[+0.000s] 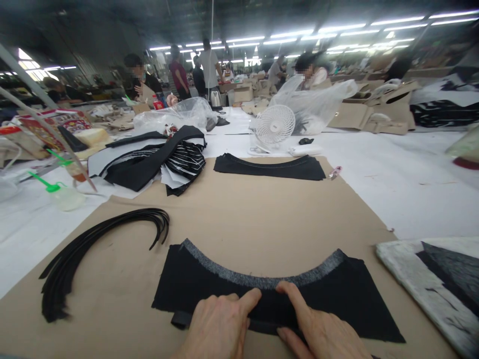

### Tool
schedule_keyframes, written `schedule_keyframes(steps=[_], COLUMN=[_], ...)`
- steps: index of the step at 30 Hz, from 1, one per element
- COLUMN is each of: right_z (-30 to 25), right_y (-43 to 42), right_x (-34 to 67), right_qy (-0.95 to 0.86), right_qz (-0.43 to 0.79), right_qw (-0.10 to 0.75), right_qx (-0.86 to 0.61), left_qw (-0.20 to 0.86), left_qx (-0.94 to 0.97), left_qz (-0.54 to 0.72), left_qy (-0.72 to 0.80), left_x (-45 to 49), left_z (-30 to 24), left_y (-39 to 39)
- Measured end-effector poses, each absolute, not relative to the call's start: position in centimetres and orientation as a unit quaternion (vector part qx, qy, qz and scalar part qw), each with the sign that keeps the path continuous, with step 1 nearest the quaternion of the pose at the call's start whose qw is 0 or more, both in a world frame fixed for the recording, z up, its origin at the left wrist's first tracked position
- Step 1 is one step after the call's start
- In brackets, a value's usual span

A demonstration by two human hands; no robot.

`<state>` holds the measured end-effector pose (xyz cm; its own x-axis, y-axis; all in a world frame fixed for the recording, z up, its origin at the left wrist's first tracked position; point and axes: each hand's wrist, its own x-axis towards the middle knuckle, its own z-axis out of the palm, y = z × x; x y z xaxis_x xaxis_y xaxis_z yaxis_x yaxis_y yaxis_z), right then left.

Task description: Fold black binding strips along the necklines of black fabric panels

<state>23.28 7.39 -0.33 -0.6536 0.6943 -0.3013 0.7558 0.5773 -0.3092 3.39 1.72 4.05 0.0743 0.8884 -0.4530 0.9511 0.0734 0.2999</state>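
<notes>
One left grip, one right grip on gray-edged black fabric.

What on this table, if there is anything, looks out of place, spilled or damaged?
I see no spill. The dark-streaked white slab at the right edge looks stained or worn. The heap of flat black and white pieces at left fans out unevenly, unlike the neater stack of curved black pieces.
</notes>
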Motion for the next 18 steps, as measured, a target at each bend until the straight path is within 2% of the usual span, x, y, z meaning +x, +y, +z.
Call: schedule_keyframes(steps=[5, 8, 12, 18], right_z=[1.7, 3.0, 4.3, 4.7], right_y=[7.6, 8.1, 9.5, 11.3], right_x=[22.9, 22.7, 22.0, 20.3], right_qy=[0.854, 0.853, 0.855, 0.86], right_qz=[-0.27, -0.287, -0.28, -0.22], right_qw=[0.111, 0.094, 0.038, 0.064], right_qx=[0.431, 0.425, 0.434, 0.457], left_qw=[0.297, 0.291, 0.285, 0.274], left_qx=[0.629, 0.62, 0.619, 0.612], left_qz=[-0.057, -0.007, 0.052, 0.042], left_qy=[0.716, 0.729, 0.73, 0.741], left_x=[3.3, 2.8, 2.1, 1.9], left_z=[4.5, 5.2, 6.1, 5.7], left_y=[1.3, 1.5, 2.6, 4.6])
